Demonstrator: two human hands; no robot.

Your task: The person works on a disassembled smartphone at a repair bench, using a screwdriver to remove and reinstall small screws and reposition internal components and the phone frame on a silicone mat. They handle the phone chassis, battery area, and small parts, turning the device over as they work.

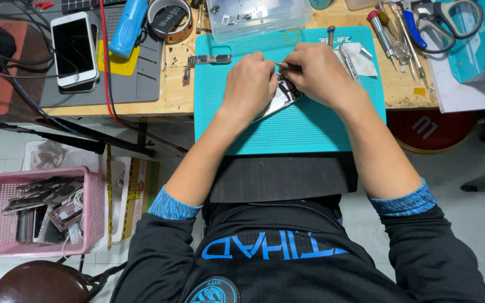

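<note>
An opened phone body [280, 96] is pinned on the teal mat [310, 134] under the curled left hand [249, 84], while a thin metal tool [287, 66] is pinched in the closed fingers of the right hand [318, 70] just above it. A slip of the tool tip could probably scratch or tear a small part inside, since the grip is tight and the body is held only by pressure. Beyond the left hand a white phone [74, 49] is seen; below it, a yellow-taped carton [133, 193] beside a pink basket [94, 224].

Teal mat [310, 132] lies bare near the body — plastic box [251, 17], screwdrivers [391, 33] crowd its far edge.
</note>
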